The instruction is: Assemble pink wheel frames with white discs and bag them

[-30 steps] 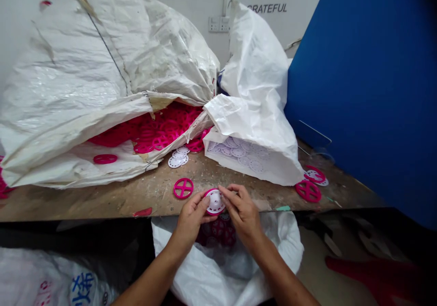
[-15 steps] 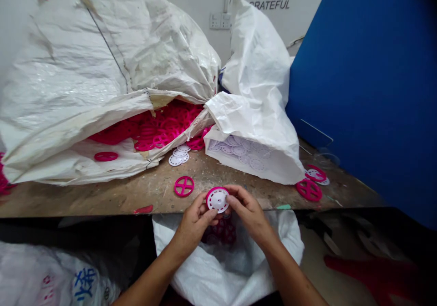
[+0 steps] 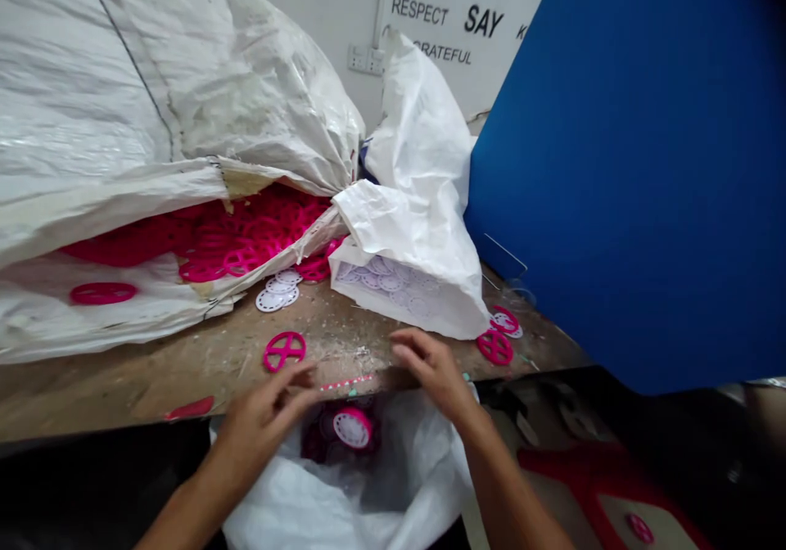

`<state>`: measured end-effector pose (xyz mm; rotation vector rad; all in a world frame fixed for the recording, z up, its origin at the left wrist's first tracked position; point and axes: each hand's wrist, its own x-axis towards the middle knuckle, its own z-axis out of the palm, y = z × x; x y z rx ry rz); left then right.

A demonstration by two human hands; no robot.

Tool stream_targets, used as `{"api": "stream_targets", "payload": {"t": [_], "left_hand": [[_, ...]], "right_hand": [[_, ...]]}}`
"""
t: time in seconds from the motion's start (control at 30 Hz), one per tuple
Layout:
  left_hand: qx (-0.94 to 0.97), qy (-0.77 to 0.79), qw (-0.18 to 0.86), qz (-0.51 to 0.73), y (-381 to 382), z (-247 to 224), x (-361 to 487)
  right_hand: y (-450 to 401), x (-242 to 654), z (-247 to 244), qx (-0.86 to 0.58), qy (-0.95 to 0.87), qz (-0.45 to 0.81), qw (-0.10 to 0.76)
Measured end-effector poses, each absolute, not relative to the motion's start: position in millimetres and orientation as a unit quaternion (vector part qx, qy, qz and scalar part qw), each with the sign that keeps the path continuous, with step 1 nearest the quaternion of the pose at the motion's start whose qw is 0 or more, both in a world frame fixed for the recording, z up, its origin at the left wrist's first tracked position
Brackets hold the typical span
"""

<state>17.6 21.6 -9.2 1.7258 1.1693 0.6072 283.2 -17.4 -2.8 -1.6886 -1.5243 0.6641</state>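
My left hand (image 3: 267, 407) is open at the table's front edge, its fingers apart, just below a pink cross-spoked ring (image 3: 284, 352) lying on the wood. On the other side my right hand (image 3: 430, 366) is also open and holds nothing, in front of the white sack of discs (image 3: 423, 288). Between and below my hands, a pink-rimmed white disc (image 3: 352, 427) is over the mouth of the lower white sack (image 3: 423, 452), above dark pink pieces inside. Whether it is falling or resting there I cannot tell.
A large sack (image 3: 264, 83) of pink rings (image 3: 258, 227) lies at the left. Loose white discs (image 3: 277, 291) sit before it. Pink rings (image 3: 494, 347) lie at the right, near a blue panel (image 3: 614, 173). The wooden table (image 3: 123, 382) ends above the lower sack.
Both hands have let go of the pink-rimmed disc and moved apart. The disc is now lower, over the lower sack. The camera view has shifted right.
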Motion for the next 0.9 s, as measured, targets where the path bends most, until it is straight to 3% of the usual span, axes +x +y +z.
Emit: {"api": "stream_targets", "payload": {"t": [0.13,0.27,0.4,0.5,0.6,0.7,0.8,0.9], "left_hand": [[0.783,0.526,0.193,0.269,64.7,-10.3,-3.5],[0.818,0.516,0.137,0.214,80.7,-19.3,-5.3],[0.786,0.511,0.232,0.260,71.3,-14.4,-3.4],[0.720,0.519,0.345,0.306,59.1,-9.2,0.1],[0.589,0.499,0.516,0.371,44.6,-8.8,12.5],[0.476,0.435,0.652,0.398,29.6,-8.5,32.8],[0.432,0.385,0.718,0.388,16.7,-5.9,51.5],[0.417,0.376,0.720,0.407,8.1,-4.7,61.3]], "right_hand": [[15.9,327.1,-11.5,-0.761,-0.568,0.062,0.309],[26.4,347.7,-23.3,-0.763,-0.588,0.047,0.263],[20.9,351.7,-27.3,-0.761,-0.594,-0.006,0.263],[9.3,330.8,-19.2,-0.737,-0.573,-0.053,0.354],[-7.8,284.6,-3.6,-0.671,-0.544,0.132,0.486],[-19.2,238.5,5.3,-0.574,-0.510,0.342,0.542],[-20.8,217.1,0.6,-0.553,-0.512,0.370,0.543],[-20.4,215.1,-8.6,-0.570,-0.557,0.306,0.521]]}}
